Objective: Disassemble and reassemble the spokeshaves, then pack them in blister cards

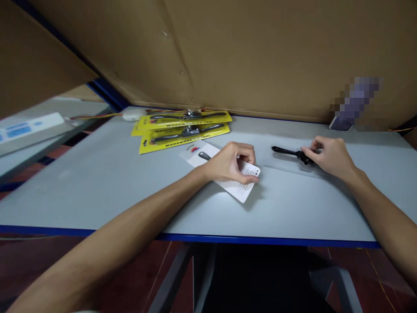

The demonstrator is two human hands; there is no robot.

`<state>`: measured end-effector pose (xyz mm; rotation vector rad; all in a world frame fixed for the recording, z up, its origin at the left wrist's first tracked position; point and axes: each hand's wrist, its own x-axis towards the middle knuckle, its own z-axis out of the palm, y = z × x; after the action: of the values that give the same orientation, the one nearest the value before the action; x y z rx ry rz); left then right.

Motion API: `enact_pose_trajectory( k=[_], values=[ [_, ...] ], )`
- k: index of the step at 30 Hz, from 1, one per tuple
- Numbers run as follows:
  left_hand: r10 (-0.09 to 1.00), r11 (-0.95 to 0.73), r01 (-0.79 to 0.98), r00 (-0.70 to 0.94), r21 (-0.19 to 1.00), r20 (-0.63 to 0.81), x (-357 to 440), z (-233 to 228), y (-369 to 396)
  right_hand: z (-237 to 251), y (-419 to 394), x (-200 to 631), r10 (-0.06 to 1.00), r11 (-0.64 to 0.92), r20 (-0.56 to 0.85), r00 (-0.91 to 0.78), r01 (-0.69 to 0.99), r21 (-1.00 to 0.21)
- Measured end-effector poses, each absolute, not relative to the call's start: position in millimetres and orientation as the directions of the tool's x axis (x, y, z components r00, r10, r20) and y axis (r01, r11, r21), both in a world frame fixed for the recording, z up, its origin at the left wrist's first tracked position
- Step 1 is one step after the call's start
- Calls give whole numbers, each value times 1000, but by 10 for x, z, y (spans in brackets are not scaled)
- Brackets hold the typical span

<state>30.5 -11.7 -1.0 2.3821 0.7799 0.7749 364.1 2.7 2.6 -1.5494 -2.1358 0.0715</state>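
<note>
Left hand [226, 164] holds card [240, 192]; right hand [332, 155] — tool [292, 152]

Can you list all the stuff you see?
table: one, grey, blue-edged, middle
white card: one, white, table's centre
dark handle: one, dark, by card
black tool: one, black, table's right
yellow packs: at least two, yellow, back left
white box: one, white-blue, far left
small white object: one, white, beside packs
blurred thing: one, purplish, back right
cardboard panels: at least two, brown, behind
floor: one, red, below
left hand: one, bare, at card
right hand: one, bare, at tool
</note>
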Motion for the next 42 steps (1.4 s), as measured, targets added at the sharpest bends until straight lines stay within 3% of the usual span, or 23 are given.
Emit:
enact_pose_trajectory(
  k=[4, 9, 13, 16, 20, 25, 36, 42],
  values=[
    [577, -805, 323, 625, 498, 526, 304, 38, -164, 19, 13, 3600, 889, 379, 393, -236, 859, -343],
    [502, -860, 373, 744, 348, 442, 365, 148, -324, 41, -61, 3539, 867, 445, 412, -280, 809, -385],
    [390, -913, 404, 825, 56, 408, 525, 199, -544, 27, -79, 3512, 860, 456, 425, -284, 802, -386],
    [465, -829, 554, 763, -83, 450, 566, 192, -564, 20, -77, 3476, 867, 431, 419, -269, 826, -362],
    [677, -618, 786, 543, -17, 497, 438, 132, -377, 35, -85, 3440, 877, 413, 398, -268, 845, -340],
    [820, -482, 869, 405, 107, 404, 301, 70, -174, 23, -108, 3456, 864, 428, 409, -294, 856, -289],
    [894, -429, 902, 414, 58, 171, 351, 71, -150, 1, -113, 3436, 878, 421, 395, -271, 830, -366],
    [862, -502, 860, 490, 94, 128, 308, 59, -113, 11, -109, 3455, 873, 443, 381, -304, 821, -360]
  ],
)
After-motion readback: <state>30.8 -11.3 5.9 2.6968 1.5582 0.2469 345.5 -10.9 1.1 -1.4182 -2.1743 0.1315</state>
